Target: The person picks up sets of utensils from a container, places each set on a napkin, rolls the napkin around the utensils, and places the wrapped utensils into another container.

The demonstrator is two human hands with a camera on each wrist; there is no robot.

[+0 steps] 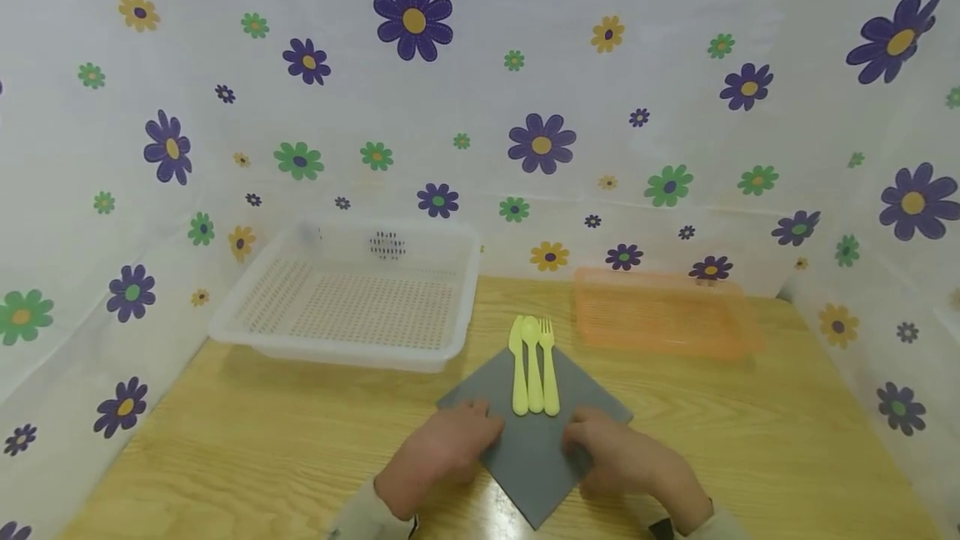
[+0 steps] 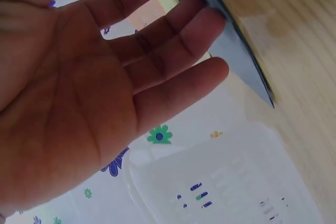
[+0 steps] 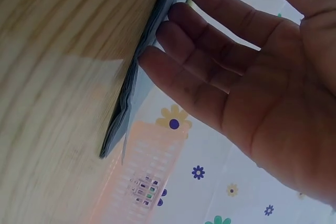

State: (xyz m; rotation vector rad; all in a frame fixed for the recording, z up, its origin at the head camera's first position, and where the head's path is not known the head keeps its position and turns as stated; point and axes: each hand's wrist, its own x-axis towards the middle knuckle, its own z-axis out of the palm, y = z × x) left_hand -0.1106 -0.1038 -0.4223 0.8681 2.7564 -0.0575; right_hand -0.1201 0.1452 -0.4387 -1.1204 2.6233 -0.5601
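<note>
While the left hand point(image 1: 453, 442) and right hand point(image 1: 626, 452), fingers relaxed, touch the grey napkin point(image 1: 534, 465) on the table point(image 1: 247, 440), a yellow knife point(image 1: 519, 377), spoon point(image 1: 534, 377) and fork point(image 1: 551, 377) lie on it, a white basket point(image 1: 337, 352) and orange basket point(image 1: 663, 340) behind.

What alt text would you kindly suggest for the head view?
A person's left grip and right grip touch a gray napkin at its sides; on it lie a yellow knife, spoon and fork. Behind, a white basket stands left and an orange basket right.

Pale off-white sleeves point(image 1: 369, 515) – left hand point(image 1: 450, 444) and right hand point(image 1: 626, 452) bare – a small black piece point(image 1: 662, 528) beside the right cuff point(image 1: 717, 525)
</note>
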